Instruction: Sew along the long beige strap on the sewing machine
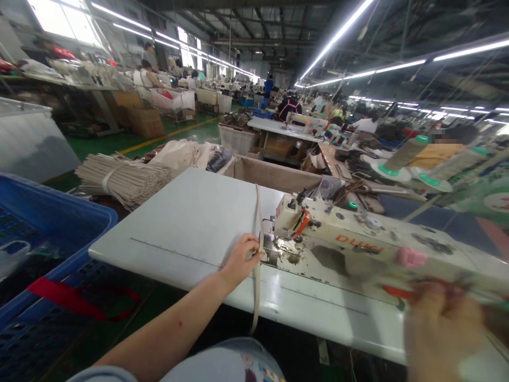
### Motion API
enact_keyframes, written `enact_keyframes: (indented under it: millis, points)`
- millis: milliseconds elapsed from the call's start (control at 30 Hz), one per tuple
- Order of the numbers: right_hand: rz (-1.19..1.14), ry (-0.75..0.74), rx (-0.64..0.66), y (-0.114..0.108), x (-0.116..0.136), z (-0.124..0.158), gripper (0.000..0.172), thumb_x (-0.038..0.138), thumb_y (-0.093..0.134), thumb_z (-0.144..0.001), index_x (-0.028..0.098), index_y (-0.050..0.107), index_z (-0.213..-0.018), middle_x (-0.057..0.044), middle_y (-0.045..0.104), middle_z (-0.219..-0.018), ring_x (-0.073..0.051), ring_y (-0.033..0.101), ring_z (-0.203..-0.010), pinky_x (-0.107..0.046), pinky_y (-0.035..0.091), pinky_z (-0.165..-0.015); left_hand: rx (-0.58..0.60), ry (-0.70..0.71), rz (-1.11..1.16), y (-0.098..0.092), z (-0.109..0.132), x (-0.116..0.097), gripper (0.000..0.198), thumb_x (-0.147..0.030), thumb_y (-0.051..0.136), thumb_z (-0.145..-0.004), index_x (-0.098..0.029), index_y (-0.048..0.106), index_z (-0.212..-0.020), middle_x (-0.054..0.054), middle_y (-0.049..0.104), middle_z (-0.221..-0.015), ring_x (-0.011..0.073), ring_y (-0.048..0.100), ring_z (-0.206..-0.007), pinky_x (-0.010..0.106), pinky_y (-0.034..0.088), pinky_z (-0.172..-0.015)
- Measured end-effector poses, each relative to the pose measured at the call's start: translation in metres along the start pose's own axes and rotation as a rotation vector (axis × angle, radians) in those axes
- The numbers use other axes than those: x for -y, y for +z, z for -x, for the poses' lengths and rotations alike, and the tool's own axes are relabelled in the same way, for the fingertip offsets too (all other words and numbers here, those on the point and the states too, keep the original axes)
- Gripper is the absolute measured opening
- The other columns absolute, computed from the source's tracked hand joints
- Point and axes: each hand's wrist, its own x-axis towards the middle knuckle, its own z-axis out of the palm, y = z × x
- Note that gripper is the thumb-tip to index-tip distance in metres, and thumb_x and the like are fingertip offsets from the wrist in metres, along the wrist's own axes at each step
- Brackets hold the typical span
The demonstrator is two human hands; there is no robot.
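Beside the needle area of a white sewing machine point(350, 239), my left hand point(243, 257) pinches a narrow beige strap point(256, 297). The strap runs over the white table and hangs down past its front edge. Its far end reaches toward the back edge of the table. My right hand point(441, 323) is at the far right, in front of the machine body, smeared by motion. Touching or close to it is a blurred orange object point(397, 292); I cannot make out its kind or whether my fingers hold it.
The white sewing table point(167, 223) has a ruler line along its front. A blue plastic basket point(107, 217) with a red strap stands left. Behind lie a tied bundle of beige strips point(119, 178) and a fabric-lined bin point(270, 172). Thread cones point(405, 154) stand at right; other people work beyond.
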Motion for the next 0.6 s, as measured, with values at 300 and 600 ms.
enact_keyframes:
  millis: [300,600]
  points:
    - [-0.021,-0.328,0.738,0.026,0.115,0.103,0.033,0.036,0.027,-0.110,0.020,0.055,-0.115,-0.011,0.079,-0.104,-0.026,0.077,-0.095,-0.032,0.051,-0.074,0.074,-0.348,0.531,-0.005,-0.002,0.007,0.031,-0.049,0.072,-0.084,-0.020,0.061,-0.088,0.005,0.073,-0.096,0.0256,0.068,-0.104,0.035,0.049,-0.089]
    - [0.075,-0.422,0.716,0.050,0.177,0.110,0.029,0.027,0.036,-0.108,0.010,0.058,-0.113,-0.019,0.077,-0.090,-0.032,0.078,-0.091,-0.034,0.054,-0.071,0.135,-0.319,0.459,-0.003,-0.004,0.018,0.033,-0.050,0.073,-0.084,-0.020,0.062,-0.090,0.005,0.075,-0.090,0.0224,0.070,-0.092,0.033,0.048,-0.086]
